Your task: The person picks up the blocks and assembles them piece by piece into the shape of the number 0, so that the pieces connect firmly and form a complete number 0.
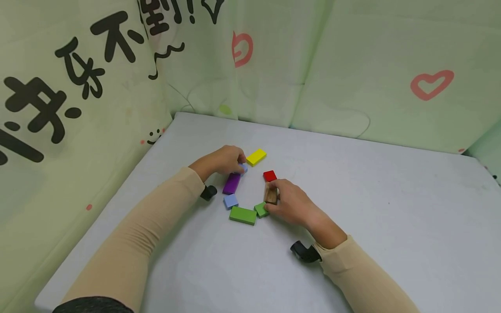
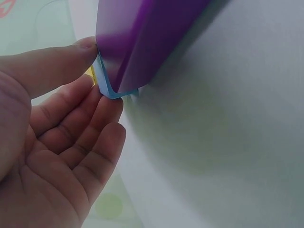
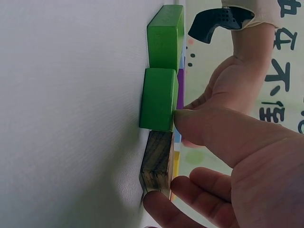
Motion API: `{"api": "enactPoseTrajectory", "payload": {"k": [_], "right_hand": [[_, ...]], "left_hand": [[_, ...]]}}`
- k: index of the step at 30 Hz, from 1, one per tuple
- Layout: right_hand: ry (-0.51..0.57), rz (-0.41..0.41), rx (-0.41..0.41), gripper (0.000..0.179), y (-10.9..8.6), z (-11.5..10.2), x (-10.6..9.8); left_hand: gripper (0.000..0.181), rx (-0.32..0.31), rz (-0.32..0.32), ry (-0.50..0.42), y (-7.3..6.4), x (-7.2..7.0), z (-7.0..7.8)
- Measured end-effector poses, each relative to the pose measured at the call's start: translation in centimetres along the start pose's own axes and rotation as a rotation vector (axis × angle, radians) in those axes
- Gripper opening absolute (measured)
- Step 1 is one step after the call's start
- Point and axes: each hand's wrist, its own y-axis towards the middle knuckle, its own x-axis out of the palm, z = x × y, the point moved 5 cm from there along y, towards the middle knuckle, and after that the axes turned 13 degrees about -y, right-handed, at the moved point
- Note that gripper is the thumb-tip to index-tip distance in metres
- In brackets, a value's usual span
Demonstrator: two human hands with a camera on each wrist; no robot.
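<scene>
My left hand (image 1: 227, 160) pinches a small light blue block (image 1: 245, 168) between thumb and fingers. In the left wrist view the thumb is at the edge where a purple block (image 2: 137, 42) meets the light blue block (image 2: 105, 85). My right hand (image 1: 293, 202) holds a brown wood-grain block (image 1: 270, 195); in the right wrist view its fingertips are at the block's far end and its thumb is against the small green block (image 3: 158, 99). A red block (image 1: 270, 175) lies just beyond the brown one. The yellow block (image 1: 256, 157) is beside the left fingers.
The blocks form a rough ring on the white table (image 1: 391, 226). At its near side lie a long green block (image 1: 243, 215) and another light blue block (image 1: 231, 201). Printed pale green curtains (image 1: 352, 65) stand behind and to the left.
</scene>
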Motion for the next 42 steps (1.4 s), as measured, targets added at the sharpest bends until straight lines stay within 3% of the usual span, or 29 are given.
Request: {"api": "enactPoseTrajectory", "payload": {"k": [42], "right_hand": [[0.009,0.005,-0.007,0.058,0.03,0.02,-0.03]], "left_hand": [[0.039,-0.023,-0.016,0.025,-0.16,-0.09,0.14]]}}
